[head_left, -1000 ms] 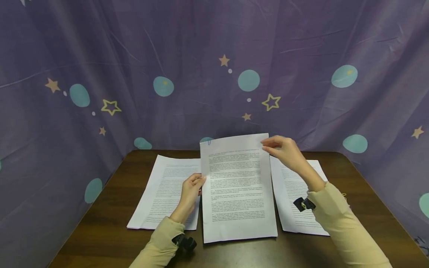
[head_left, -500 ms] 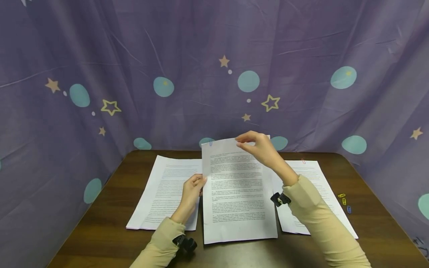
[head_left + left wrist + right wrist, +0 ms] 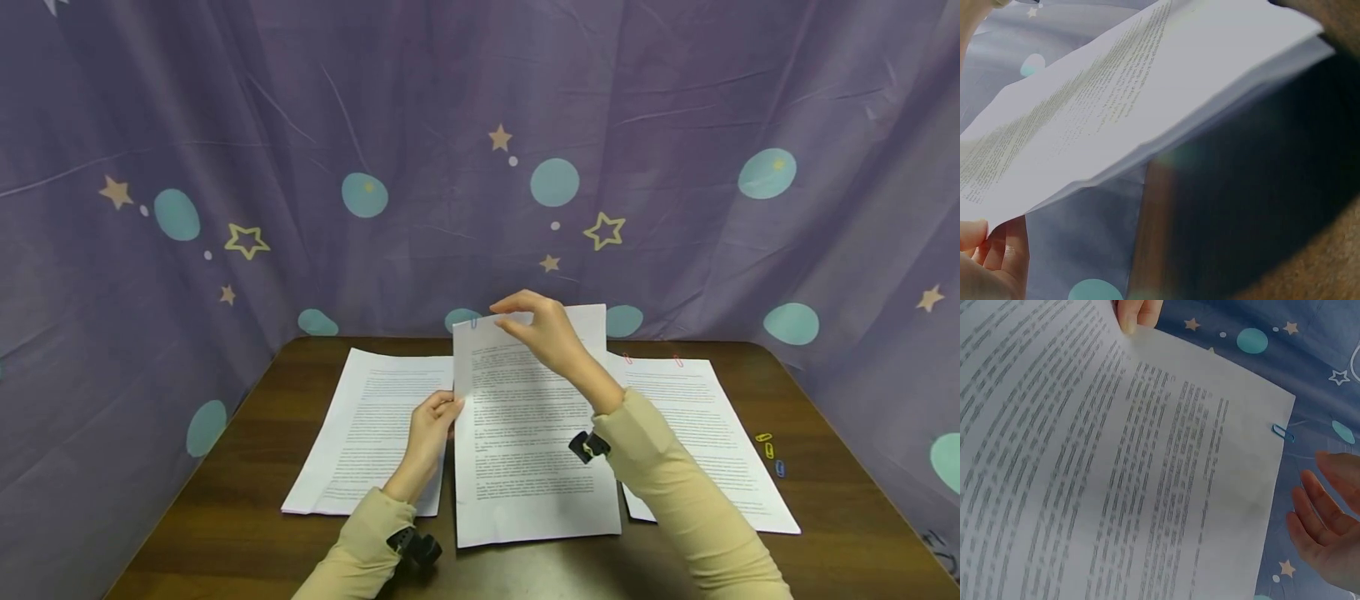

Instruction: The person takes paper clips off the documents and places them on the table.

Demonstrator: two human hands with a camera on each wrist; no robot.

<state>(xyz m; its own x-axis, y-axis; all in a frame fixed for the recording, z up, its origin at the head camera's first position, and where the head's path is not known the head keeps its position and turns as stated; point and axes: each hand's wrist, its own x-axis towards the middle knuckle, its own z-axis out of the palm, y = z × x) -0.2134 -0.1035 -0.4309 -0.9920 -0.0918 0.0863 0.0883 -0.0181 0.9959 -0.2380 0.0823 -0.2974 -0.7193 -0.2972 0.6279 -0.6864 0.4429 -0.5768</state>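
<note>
A clipped sheaf of printed pages stands tilted up from the table, its lower edge near the front. A blue paper clip sits on its top left corner, also seen in the right wrist view. My left hand pinches the sheaf's left edge; in the left wrist view its fingers show under the paper. My right hand hovers at the top edge just right of the clip, fingers spread and holding nothing.
A second stack of pages lies flat to the left, a third with red clips to the right. Loose paper clips lie near the dark brown table's right edge. A purple starred curtain hangs behind.
My right hand let go of the sheaf's top right corner and slid left along the top edge toward the blue clip. The left hand has kept its pinch.
</note>
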